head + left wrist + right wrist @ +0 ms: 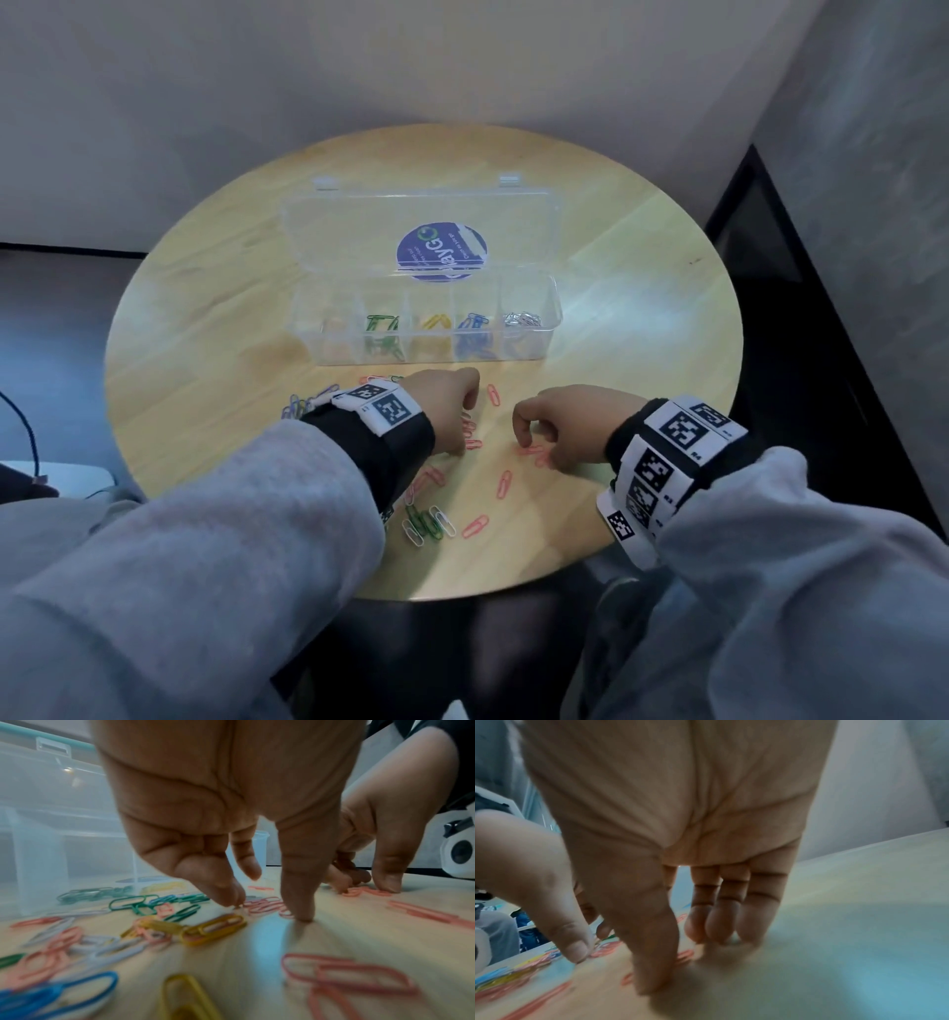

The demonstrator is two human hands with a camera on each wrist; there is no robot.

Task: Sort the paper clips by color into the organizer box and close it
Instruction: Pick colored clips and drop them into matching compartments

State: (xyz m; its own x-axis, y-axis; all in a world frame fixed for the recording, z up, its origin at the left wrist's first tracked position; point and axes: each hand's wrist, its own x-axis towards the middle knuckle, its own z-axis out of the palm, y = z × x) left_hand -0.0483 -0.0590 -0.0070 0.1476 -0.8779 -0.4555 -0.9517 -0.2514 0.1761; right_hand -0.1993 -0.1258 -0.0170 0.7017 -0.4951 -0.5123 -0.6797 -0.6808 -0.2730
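Pink clips (506,483): loose on the worktop (642,288), lower centre of the head view, between and beneath both hands; thin coated wire, very light, lying flat, likely to slide away under a fingertip.
Where to take hold: judged best to press one end so the other tips up, or drag a clip toward the rim, then pinch across its narrow width.
Left hand (445,411): fingers bent down, index tip and thumb tip narrowly apart on the clips; whether one is already caught I cannot tell.
Right hand (560,429): fingertips (654,981) pressed on a pink clip, thumb near; grasp not clear through the blur.
Mixed pile (77,939): yellow, blue, white and green clips, left of the left hand.
Organizer box (552,308): centre of the head view, lid open behind; green, yellow, blue and silver clips in separate compartments, the leftmost seemingly bare.
Box handling: clear thin plastic, light, may skid when the lid is pushed shut.
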